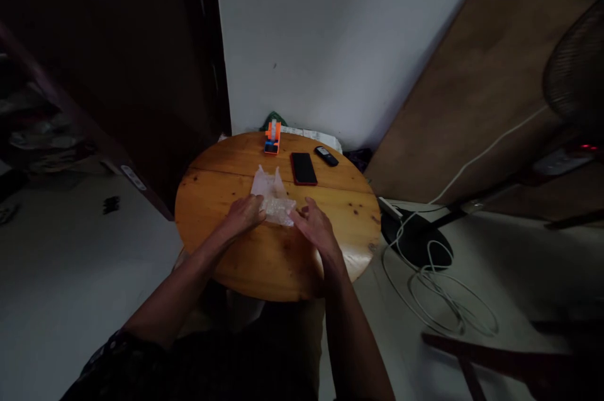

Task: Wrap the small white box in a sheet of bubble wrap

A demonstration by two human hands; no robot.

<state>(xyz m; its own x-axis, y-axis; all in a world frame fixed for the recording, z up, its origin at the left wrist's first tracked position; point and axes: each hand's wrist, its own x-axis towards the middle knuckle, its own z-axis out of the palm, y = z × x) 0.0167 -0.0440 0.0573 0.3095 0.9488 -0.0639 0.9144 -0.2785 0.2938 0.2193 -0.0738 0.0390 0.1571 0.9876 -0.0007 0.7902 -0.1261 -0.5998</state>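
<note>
On the round wooden table lies a piece of clear bubble wrap, its near part folded or rolled into a short bundle. Its far part spreads flat behind. At the bundle's left end, my left hand is closed with thumb and fingers on the wrap. My right hand grips the right end, thumb and fingertips pressed on the plastic. Whether anything sits inside the wrap I cannot tell. Just beyond it lies a dark-screened phone with a red edge.
An orange and blue tape dispenser stands at the table's back edge. A small black keypad phone lies at the back right. White cable coils on the floor by a fan's base. A wall rises behind the table.
</note>
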